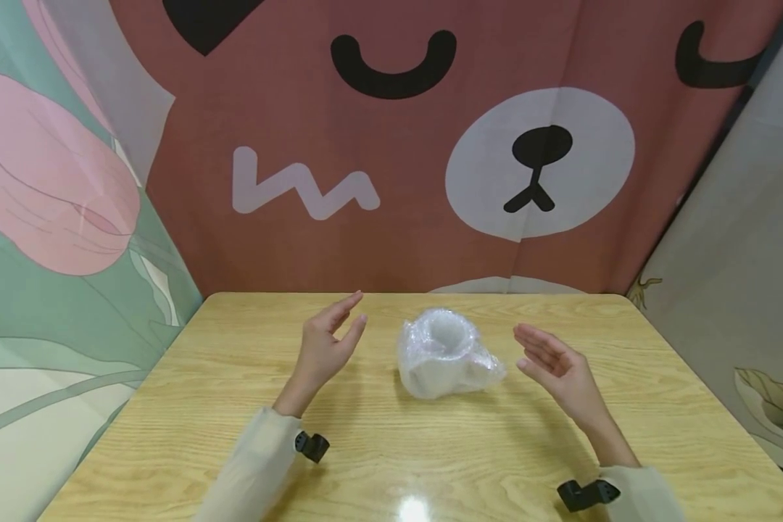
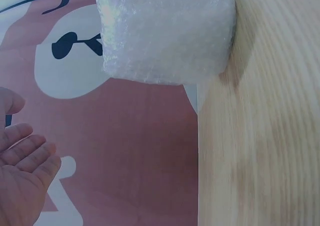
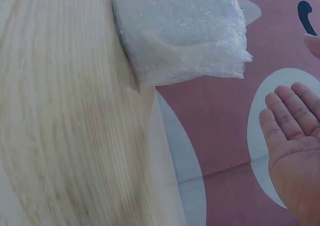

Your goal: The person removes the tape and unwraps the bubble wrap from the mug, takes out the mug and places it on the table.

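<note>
A bundle in clear bubble wrap stands on the wooden table between the two hands. Its top shows a round hollow, and a loose flap of wrap sticks out to the right. The wrapped thing looks whitish; its kind is hidden by the wrap. To the left of it, the left hand is held in the air, fingers extended and thumb apart, holding nothing. On the other side the right hand hovers near the flap, palm turned inward, fingers fairly straight. In both wrist views the bubble wrap stands apart from the fingers.
The light wooden table ends at a back edge against a reddish curtain with a bear face. A floral curtain hangs at the left and a grey one at the right. Each wrist wears a small black camera.
</note>
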The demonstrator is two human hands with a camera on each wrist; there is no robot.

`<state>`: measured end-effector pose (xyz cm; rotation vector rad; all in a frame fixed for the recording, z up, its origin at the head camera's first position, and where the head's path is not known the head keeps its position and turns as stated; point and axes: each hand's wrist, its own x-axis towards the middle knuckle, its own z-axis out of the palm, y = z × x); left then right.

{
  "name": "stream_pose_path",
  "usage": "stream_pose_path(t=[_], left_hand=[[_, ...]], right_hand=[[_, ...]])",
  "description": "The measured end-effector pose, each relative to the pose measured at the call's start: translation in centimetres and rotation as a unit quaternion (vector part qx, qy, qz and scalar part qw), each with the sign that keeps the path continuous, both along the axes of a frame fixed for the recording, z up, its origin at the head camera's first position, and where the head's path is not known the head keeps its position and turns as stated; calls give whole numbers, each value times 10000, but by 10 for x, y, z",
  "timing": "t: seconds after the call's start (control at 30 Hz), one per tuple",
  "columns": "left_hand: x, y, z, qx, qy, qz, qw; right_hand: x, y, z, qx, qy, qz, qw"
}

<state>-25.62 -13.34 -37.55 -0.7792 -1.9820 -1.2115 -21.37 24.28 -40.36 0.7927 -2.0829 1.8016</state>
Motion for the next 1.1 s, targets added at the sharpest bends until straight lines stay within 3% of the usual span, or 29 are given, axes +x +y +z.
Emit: stream_pose_path(t=[0.43, 0.8, 1.1], left_hand=[[2, 7, 4, -579, -112, -46, 9983], [8, 14, 4, -217, -882, -190, 9957], [10, 15, 0, -32, -1170, -67, 9931]], right_hand=[[-3, -10, -5, 233, -139, -149, 9995], [-5, -19, -7, 315, -211, -100, 9992], [-6, -23, -11, 393, -272, -48, 9988]])
